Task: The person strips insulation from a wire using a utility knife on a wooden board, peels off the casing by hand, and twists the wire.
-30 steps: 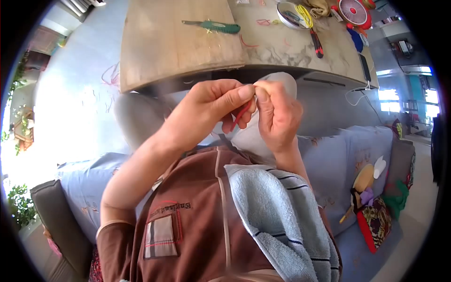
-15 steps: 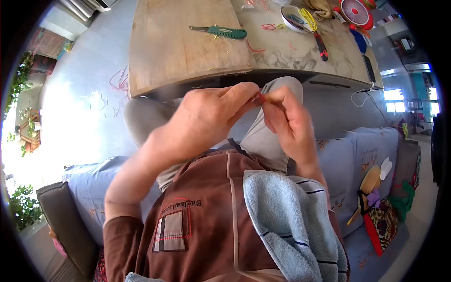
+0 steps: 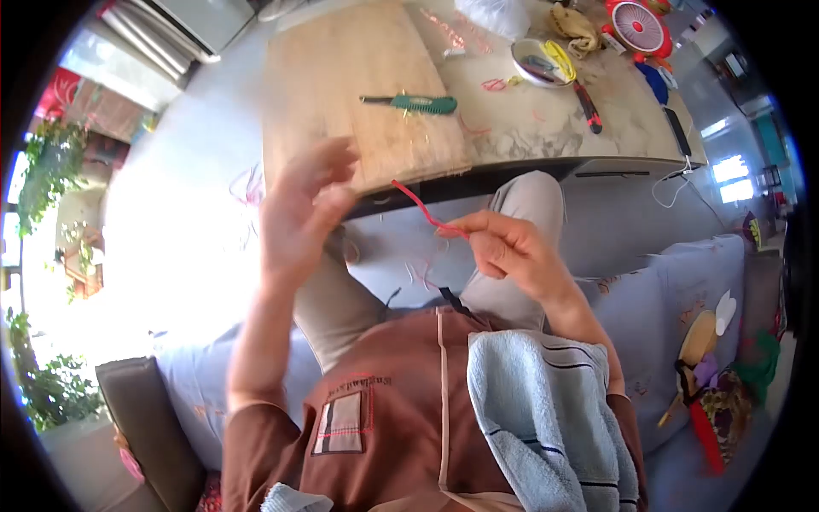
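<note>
A short red wire [image 3: 420, 205] sticks out up and left from my right hand [image 3: 516, 252], whose thumb and fingers pinch its lower end above my lap. My left hand [image 3: 309, 209] is apart from the wire, off to its left and over the board's front edge. It is blurred, with the thumb away from the curved fingers and nothing visible in it. On the wooden board [image 3: 341, 68] lies a green utility knife [image 3: 418, 104] with its blade out to the left, among small yellowish scraps.
Beyond the board, the marble-patterned table [image 3: 512, 128] bears a white bowl [image 3: 522, 75] with tools and a yellow cord, a red-and-black-handled tool [image 3: 588, 109], a plastic bag [image 3: 499, 15] and a red fan [image 3: 638, 27]. Wire scraps [image 3: 249, 186] litter the floor. A blue towel [image 3: 533, 410] hangs over my front.
My hands were together at the red wire; now the left has moved away to the left, letting go. The right still holds the wire, now extended and more visible. The view has shifted slightly.
</note>
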A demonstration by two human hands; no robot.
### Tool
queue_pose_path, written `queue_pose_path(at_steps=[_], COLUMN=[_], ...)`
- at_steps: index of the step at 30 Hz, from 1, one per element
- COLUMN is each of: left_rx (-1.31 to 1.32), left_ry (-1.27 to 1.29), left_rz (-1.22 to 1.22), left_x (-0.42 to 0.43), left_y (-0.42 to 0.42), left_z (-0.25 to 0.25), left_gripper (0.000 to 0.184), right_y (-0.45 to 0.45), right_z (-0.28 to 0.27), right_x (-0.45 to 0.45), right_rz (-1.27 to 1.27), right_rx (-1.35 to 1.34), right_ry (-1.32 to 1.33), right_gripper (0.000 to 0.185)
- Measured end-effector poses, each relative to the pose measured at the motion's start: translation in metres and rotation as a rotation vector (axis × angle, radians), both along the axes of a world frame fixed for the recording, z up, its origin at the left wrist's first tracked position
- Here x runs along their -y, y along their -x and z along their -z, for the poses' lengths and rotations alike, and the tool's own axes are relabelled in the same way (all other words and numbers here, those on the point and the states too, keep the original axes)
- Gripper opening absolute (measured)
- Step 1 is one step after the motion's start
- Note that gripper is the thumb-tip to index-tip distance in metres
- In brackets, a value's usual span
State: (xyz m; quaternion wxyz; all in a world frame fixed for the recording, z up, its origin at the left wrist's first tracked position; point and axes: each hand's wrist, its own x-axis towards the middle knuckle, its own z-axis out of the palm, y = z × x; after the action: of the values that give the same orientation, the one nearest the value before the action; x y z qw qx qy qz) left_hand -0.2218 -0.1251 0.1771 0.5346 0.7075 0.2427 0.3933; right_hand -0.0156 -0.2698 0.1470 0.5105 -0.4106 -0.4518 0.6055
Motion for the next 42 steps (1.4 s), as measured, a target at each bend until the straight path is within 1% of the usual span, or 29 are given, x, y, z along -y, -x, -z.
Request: queue_pose_path(at_steps=[1, 2, 4, 5, 7, 10, 11, 14, 17, 20, 23, 26, 27, 28, 29, 30, 33, 36, 38, 40, 42], left_rx=[-0.026, -0.055, 0.155, 0.198, 0.240, 0.251, 0.254, 0.224, 0.152, 0.115, 0.111, -0.006, -0.042, -0.059, -0.058, -0.055, 0.344, 0.507, 0.556, 0.590, 0.554], left_ry=[0.090, 0.193, 0.392, 0.438, 0.516, 0.599, 0.587, 0.458, 0.388, 0.395, 0.376, 0.186, 0.026, -0.226, -0.143, -0.060, 0.507, 0.743, 0.780, 0.829, 0.707], left_rz=[0.026, 0.043, 0.160, 0.121, 0.054, 0.095, 0.079, 0.083, 0.001, 0.062, -0.022, -0.188, -0.189, -0.174, -0.173, -0.172, 0.011, 0.009, 0.088, 0.184, 0.127], left_x=[0.002, 0.004, 0.026, 0.034, 0.040, 0.032, 0.032, 0.033, 0.035, 0.030, 0.032, 0.046, 0.051, 0.051, 0.051, 0.050, 0.032, 0.029, 0.021, 0.008, -0.001], left_y=[0.000, 0.001, -0.012, -0.021, -0.032, -0.037, -0.038, -0.039, -0.036, -0.028, -0.028, -0.032, -0.034, -0.034, -0.035, -0.034, -0.035, -0.037, -0.034, -0.032, -0.029], left_z=[0.011, 0.021, 0.038, 0.037, 0.033, 0.031, 0.029, 0.029, 0.022, 0.011, 0.012, 0.011, 0.015, 0.020, 0.020, 0.021, 0.031, 0.038, 0.045, 0.048, 0.037], left_gripper=[0.037, 0.037, 0.034, 0.033, 0.026, 0.022, 0.019, 0.019, 0.018, 0.018, 0.018, 0.015, 0.017, 0.015, 0.015, 0.015, 0.022, 0.026, 0.024, 0.024, 0.025], right_y=[0.003, 0.007, 0.016, 0.020, 0.028, 0.035, 0.036, 0.043, 0.052, 0.061, 0.063, 0.058, 0.056, 0.055, 0.054, 0.053, 0.058, 0.062, 0.063, 0.060, 0.052], right_z=[0.003, 0.003, 0.003, 0.004, 0.010, 0.007, 0.006, 0.007, 0.016, 0.001, 0.012, 0.026, 0.027, 0.027, 0.027, 0.026, 0.019, 0.016, 0.017, 0.006, 0.003], right_x=[-0.002, -0.002, -0.004, -0.006, -0.009, -0.009, -0.009, -0.013, -0.017, -0.020, -0.024, -0.029, -0.028, -0.026, -0.026, -0.025, -0.023, -0.026, -0.026, -0.030, -0.036], right_rz=[0.016, 0.063, 0.134, 0.173, 0.251, 0.320, 0.336, 0.444, 0.512, 0.633, 0.657, 0.638, 0.609, 0.582, 0.556, 0.557, 0.543, 0.502, 0.453, 0.323, 0.235], right_rx=[-0.095, -0.059, 0.010, 0.048, 0.186, 0.449, 0.542, 0.789, 0.874, 1.220, 1.200, 0.948, 0.901, 0.854, 0.808, 0.783, 0.727, 0.733, 0.755, 0.643, 0.511], right_ry=[-0.053, -0.048, -0.032, -0.037, -0.074, -0.098, -0.101, -0.232, -0.317, -0.440, -0.470, -0.479, -0.427, -0.374, -0.327, -0.347, -0.377, -0.325, -0.238, -0.042, 0.013], right_gripper=[0.024, 0.024, 0.024, 0.022, 0.021, 0.021, 0.021, 0.023, 0.025, 0.024, 0.024, 0.024, 0.024, 0.024, 0.024, 0.024, 0.025, 0.026, 0.026, 0.026, 0.026])
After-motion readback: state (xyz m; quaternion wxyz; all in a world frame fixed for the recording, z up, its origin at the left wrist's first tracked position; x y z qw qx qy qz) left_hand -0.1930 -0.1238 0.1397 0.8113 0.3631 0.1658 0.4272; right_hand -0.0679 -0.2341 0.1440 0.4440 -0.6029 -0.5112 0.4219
